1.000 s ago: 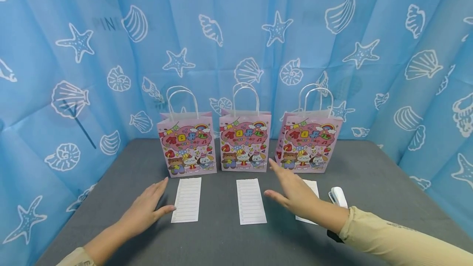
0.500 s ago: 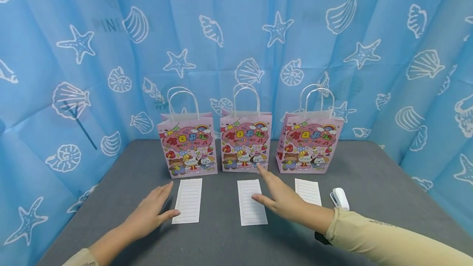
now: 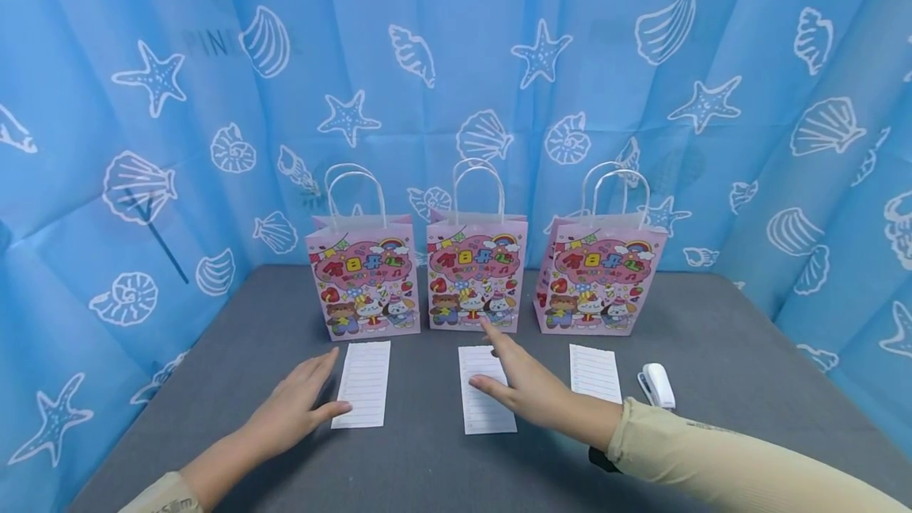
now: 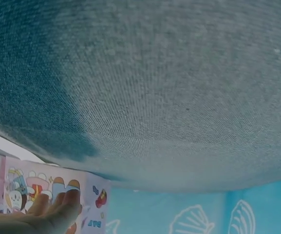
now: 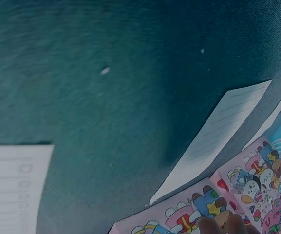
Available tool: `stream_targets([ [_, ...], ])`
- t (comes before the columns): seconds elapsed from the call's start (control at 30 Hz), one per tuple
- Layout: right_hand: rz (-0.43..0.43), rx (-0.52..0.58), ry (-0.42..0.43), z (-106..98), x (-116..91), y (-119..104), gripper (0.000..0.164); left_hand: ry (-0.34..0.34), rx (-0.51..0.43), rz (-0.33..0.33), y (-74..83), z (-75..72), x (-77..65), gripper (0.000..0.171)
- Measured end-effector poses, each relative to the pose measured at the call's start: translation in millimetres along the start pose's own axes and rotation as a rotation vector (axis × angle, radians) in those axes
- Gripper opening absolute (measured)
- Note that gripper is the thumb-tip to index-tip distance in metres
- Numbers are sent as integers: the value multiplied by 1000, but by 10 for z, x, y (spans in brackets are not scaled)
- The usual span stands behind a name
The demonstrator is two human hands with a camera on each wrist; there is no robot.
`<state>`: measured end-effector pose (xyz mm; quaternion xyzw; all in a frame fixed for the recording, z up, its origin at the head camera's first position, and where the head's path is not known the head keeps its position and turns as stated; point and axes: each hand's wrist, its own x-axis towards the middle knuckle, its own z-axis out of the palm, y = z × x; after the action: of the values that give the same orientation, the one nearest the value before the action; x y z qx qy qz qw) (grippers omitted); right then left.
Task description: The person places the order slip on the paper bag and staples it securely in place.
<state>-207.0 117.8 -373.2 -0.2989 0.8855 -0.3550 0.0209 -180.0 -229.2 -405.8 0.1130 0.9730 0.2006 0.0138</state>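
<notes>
My left hand [image 3: 290, 402] is held with straight fingers beside the left slip of lined paper [image 3: 363, 383], its thumb overlapping the slip's edge in the head view. Toward the middle, my right hand [image 3: 523, 382] reaches over the right side of the middle lined slip [image 3: 479, 410], fingers extended and holding nothing. A third lined slip [image 3: 595, 373] lies to the right, its lower part hidden by the right forearm. Behind the slips stand three pink cartoon paper bags with white handles: left bag [image 3: 365, 279], middle bag [image 3: 476, 275] and right bag [image 3: 598, 279].
A small white stapler [image 3: 657, 385] lies on the grey tabletop [image 3: 420, 473], right of the third slip. A blue curtain [image 3: 456, 62] with shell and starfish prints hangs behind and around the table.
My right hand has moved left, from between the middle and right slips to over the middle one, uncovering much of the right slip. My left hand has shifted slightly right.
</notes>
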Motion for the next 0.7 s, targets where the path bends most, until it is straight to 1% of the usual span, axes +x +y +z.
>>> stream_targets([
  [0.23, 29, 41, -24, 62, 55, -31, 80, -23, -3, -9, 18, 27, 18, 90],
  [0.43, 33, 67, -39, 137, 117, -29, 80, -19, -7, -24, 34, 32, 37, 90],
  [0.7, 78, 170, -71, 229, 210, -59, 79, -14, -19, -30, 8, 44, 71, 88],
])
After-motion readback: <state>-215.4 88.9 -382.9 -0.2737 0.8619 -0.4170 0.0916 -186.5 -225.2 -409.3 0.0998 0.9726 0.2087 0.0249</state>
